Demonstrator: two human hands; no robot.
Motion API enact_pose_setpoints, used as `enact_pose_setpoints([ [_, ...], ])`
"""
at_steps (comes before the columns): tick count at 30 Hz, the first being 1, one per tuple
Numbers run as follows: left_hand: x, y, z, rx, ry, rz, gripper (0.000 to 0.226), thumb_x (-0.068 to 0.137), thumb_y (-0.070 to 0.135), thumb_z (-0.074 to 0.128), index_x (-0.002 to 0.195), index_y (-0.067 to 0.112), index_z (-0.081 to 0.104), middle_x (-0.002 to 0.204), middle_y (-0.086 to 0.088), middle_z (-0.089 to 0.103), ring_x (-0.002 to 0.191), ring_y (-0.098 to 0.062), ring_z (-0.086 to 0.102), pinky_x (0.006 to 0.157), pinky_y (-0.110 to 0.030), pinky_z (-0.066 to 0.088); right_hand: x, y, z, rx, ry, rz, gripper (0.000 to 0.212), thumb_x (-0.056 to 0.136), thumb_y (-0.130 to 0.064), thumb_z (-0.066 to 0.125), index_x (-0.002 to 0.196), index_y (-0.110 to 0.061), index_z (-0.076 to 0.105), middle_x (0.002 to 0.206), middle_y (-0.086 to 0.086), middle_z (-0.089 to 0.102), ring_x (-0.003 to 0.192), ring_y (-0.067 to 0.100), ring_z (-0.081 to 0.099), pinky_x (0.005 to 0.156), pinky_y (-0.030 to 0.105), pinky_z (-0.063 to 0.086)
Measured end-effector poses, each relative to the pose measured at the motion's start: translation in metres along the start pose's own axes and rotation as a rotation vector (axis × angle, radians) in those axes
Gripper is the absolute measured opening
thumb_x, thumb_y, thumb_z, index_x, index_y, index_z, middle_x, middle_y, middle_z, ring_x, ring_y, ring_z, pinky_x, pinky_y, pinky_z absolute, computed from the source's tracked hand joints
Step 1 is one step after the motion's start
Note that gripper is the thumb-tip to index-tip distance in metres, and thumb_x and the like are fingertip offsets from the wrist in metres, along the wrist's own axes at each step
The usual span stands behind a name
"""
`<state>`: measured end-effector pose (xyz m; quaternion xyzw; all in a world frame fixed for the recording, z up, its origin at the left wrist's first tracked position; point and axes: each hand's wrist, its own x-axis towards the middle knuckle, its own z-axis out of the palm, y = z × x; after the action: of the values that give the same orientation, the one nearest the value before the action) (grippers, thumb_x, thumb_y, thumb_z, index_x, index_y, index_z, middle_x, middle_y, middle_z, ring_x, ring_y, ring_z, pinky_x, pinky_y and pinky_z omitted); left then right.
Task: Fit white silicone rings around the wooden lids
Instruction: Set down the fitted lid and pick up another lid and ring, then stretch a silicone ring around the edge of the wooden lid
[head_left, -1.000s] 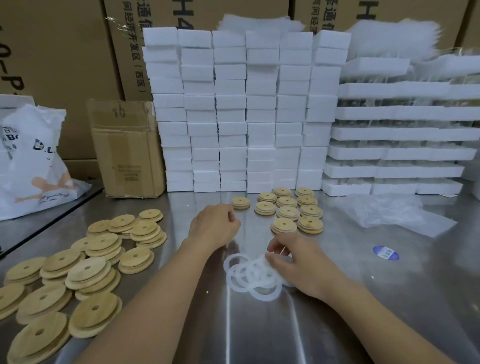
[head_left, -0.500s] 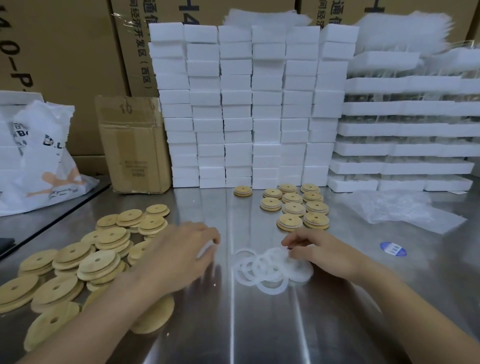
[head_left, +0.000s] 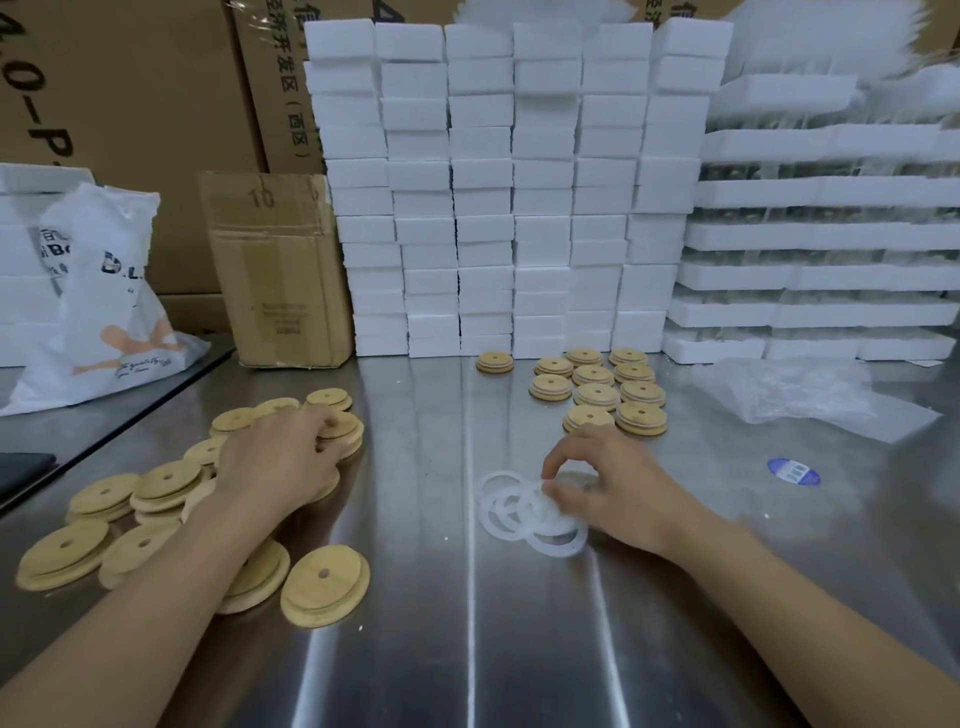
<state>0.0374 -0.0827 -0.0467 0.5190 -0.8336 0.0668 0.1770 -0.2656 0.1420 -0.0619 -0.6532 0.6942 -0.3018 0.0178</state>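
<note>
Rings (head_left: 530, 514) pinched under right hand (head_left: 608, 483) | left hand (head_left: 280, 457) atop lids (head_left: 166, 480), grip unclear

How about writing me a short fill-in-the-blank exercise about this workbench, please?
1. Each of the wooden lids near the left hand has a small ____ in its middle.
2. The right hand picks at the silicone rings, whose colour is ____.
3. The oval sticker on the steel table is ____.
Missing words: hole; white; blue.

Eleven wooden lids (head_left: 596, 396) are counted at one o'clock, about five silicone rings (head_left: 553, 545) centrally, and one blue sticker (head_left: 794, 472) at three o'clock.
</note>
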Motion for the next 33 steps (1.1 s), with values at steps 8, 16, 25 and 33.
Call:
enact_pose_setpoints([
  [8,-0.010,0.023,-0.010,-0.251,0.188,0.097,0.038,0.086,0.054,0.080,0.117,0.039,0.063,0.103,0.011,0.068,0.084,-0.014,0.060,0.062,-0.033,0.046,0.001,-0.012,0.002,0.090,0.213,-0.032,0.006,0.098,-0.046,0.059,0.101,-0.043,0.063,0.097,-0.025,0.067,0.101,0.000,0.061,0.082,0.019,0.044],
  [16,-0.051,0.115,-0.014,-1.187,-0.165,-0.001,0.087,0.070,0.002,0.098,0.146,0.024,0.062,0.137,0.001,0.058,0.115,-0.022,0.071,0.113,-0.039,0.051,-0.002,-0.043,0.002,0.426,0.385,0.027,0.019,0.097,-0.019,0.069,0.090,-0.036,0.065,0.079,-0.010,0.071,0.084,0.010,0.068,0.067,0.014,0.044],
  [25,-0.070,0.129,-0.005,-1.472,-0.394,0.014,0.073,0.064,-0.001,0.101,0.123,0.030,0.072,0.107,-0.001,0.082,0.101,-0.023,0.079,0.077,-0.042,0.067,-0.003,-0.070,0.003,0.842,0.297,0.126,0.013,0.093,-0.002,0.069,0.085,-0.012,0.070,0.078,-0.005,0.066,0.073,0.007,0.057,0.070,0.020,0.046],
  [33,-0.078,0.136,-0.009,-1.551,-0.589,0.173,0.062,0.071,0.012,0.100,0.124,0.032,0.076,0.124,-0.005,0.079,0.115,-0.026,0.076,0.087,-0.037,0.065,-0.001,-0.065,0.006,0.846,0.337,0.176,0.013,0.094,-0.009,0.073,0.084,-0.018,0.074,0.072,-0.002,0.067,0.066,0.004,0.060,0.058,0.013,0.045],
])
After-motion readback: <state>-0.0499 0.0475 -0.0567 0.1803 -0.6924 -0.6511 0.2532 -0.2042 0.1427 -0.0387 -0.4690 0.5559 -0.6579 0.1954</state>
